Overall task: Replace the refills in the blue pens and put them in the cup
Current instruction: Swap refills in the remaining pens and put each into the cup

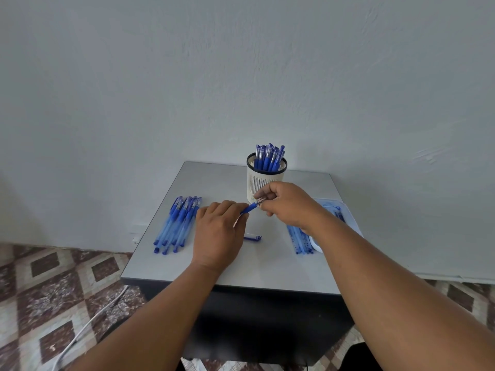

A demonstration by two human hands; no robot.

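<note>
Forearms come up from the bottom of the frame and meet at the middle, over the grey table (267,269). Left hand (218,232) is curled round the barrel of a blue pen (249,209), gripping it low, with the blue rubber sleeve poking out toward the right. Right hand (285,203) pinches the tip end of that same pen between thumb and fingertips, just in front of the cup (265,183). Looks like the nose section is being twisted on or off; which way, I cannot tell.

Behind the hands, centre frame, the white slotted cup already stands packed with blue pens, caps up. Centre left, a pile of pens (176,223) lies waiting on the table. Centre right, refills (301,241) lie fanned beside a pale tray (345,212), partly hidden by the right wrist. A loose cap (252,238) rests on the table, just below the left hand.

My read on handling: this pen is light and stiff, and the smooth barrel could be slippery, so the rubber sleeve is the spot to hold. Thin refill tubes will likely flex, so feed them straight. That small tip piece could easily drop and roll.
</note>
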